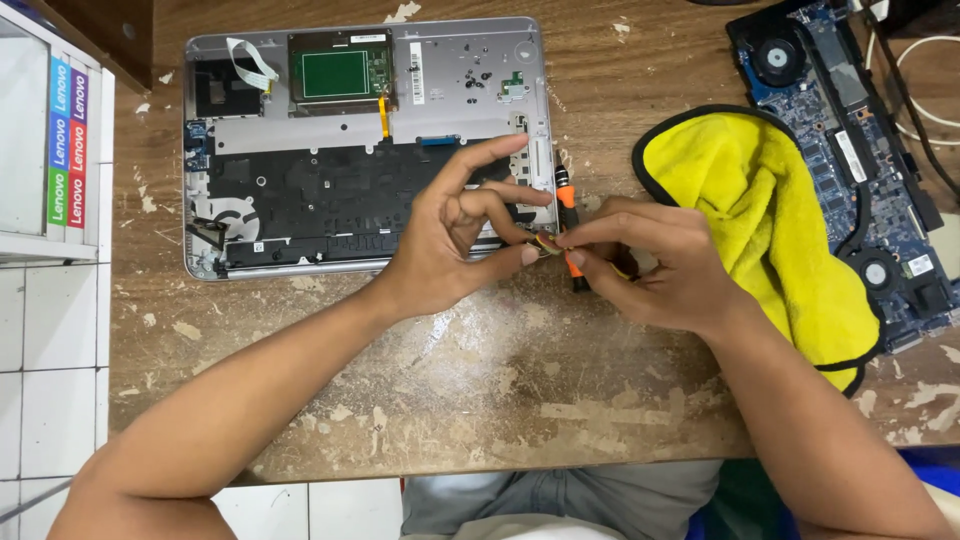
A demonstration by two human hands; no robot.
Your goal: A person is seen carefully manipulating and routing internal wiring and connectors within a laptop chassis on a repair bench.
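An opened laptop base (300,130) lies face down on a worn wooden table (500,380), its dark keyboard back and a green trackpad board exposed. Both hands meet just off its right front corner. My left hand (455,235) pinches a small dark and yellowish part (546,243) between thumb and fingertips. My right hand (650,265) pinches the same small part from the right side. Beneath the fingers lies a black and orange screwdriver (566,195), partly hidden by them.
A yellow cloth with black trim (770,230) lies right of the hands. A blue laptop motherboard with two fans (850,130) sits at the far right with cables beside it. White boxes (60,140) stand at the left edge. Several tiny screws rest on the laptop base.
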